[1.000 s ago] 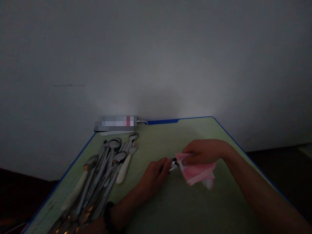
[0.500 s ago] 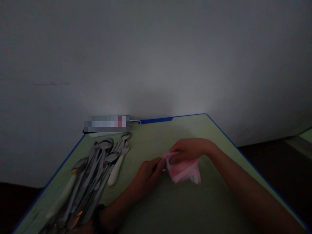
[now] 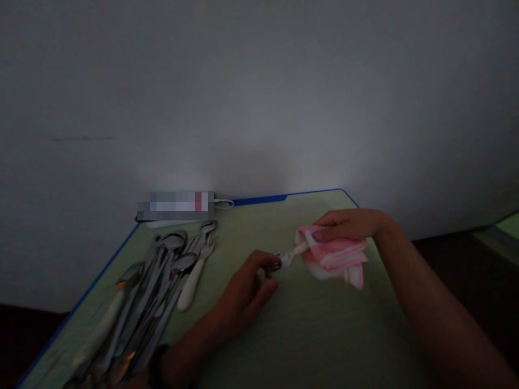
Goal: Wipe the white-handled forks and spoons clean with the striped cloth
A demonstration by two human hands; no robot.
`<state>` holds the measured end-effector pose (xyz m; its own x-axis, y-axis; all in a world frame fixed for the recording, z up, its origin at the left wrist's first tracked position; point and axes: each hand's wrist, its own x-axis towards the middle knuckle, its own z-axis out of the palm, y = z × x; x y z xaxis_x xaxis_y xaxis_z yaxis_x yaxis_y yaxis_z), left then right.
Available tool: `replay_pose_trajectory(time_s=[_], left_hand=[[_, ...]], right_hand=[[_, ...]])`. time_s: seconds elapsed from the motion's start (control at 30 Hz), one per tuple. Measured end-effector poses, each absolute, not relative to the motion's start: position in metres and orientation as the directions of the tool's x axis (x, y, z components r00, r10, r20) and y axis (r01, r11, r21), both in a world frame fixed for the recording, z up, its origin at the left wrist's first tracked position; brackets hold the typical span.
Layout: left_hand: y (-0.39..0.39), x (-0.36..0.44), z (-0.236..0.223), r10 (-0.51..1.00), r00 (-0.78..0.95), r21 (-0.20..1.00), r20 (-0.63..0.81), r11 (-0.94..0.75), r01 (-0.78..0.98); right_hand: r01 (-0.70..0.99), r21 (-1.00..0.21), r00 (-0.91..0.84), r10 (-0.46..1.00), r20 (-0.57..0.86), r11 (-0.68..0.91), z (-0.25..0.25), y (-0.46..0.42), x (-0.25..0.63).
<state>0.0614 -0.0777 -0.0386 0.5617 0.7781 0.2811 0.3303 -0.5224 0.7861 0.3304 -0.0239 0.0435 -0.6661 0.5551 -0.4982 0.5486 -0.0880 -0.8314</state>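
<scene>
Now right hand (image 3: 346,222), fingers clamping cloth (image 3: 336,258), is sliding toward two o'clock, baring utensil (image 3: 286,260), seemingly wiping handle (image 3: 300,248); left hand (image 3: 246,286) grip unclear.

Dim light softens a crumpled pink-and-white cloth (image 3: 332,254) at four o'clock, while orange glare flecks shiny steel cutlery (image 3: 146,303) toward seven.

Utensil (image 3: 298,250) bared, cloth (image 3: 336,254) farther from the cutlery pile (image 3: 156,278)
The right hand (image 3: 348,221) has carried the pink cloth farther right of the cutlery pile (half a second ago it was right up by the left hand (image 3: 245,292)), so the utensil's pale handle and metal head now show between the hands; the left thumb has spread from its fingers.
</scene>
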Motion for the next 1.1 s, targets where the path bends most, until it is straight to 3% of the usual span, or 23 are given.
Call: replay_pose_trajectory(time_s=[0.17, 0.27, 0.6, 0.83, 1.1], left_hand=[[-0.076, 0.060, -0.043, 0.749, 0.503, 0.695, 0.432, -0.632, 0.343], [-0.074, 0.059, -0.045, 0.761, 0.451, 0.693, 0.466, -0.631, 0.348], [-0.077, 0.062, -0.041, 0.861, 0.411, 0.743, 0.299, -0.481, 0.466], [-0.073, 0.059, -0.042, 0.856, 0.462, 0.753, 0.232, -0.459, 0.471], [-0.073, 0.066, -0.030, 0.940, 0.316, 0.825, 0.131, -0.280, 0.491]], right_hand=[[0.510, -0.845, -0.667, 0.545, -0.508, -0.164, 0.041, -0.023, 0.330], [0.572, -0.816, -0.693, 0.483, -0.534, -0.082, 0.041, -0.023, 0.320], [0.618, -0.706, -0.769, 0.452, -0.452, 0.346, 0.040, -0.031, 0.279], [0.670, -0.642, -0.729, 0.495, -0.473, 0.373, 0.034, -0.032, 0.266], [0.626, -0.693, -0.748, 0.527, -0.404, 0.357, 0.022, -0.026, 0.267]])
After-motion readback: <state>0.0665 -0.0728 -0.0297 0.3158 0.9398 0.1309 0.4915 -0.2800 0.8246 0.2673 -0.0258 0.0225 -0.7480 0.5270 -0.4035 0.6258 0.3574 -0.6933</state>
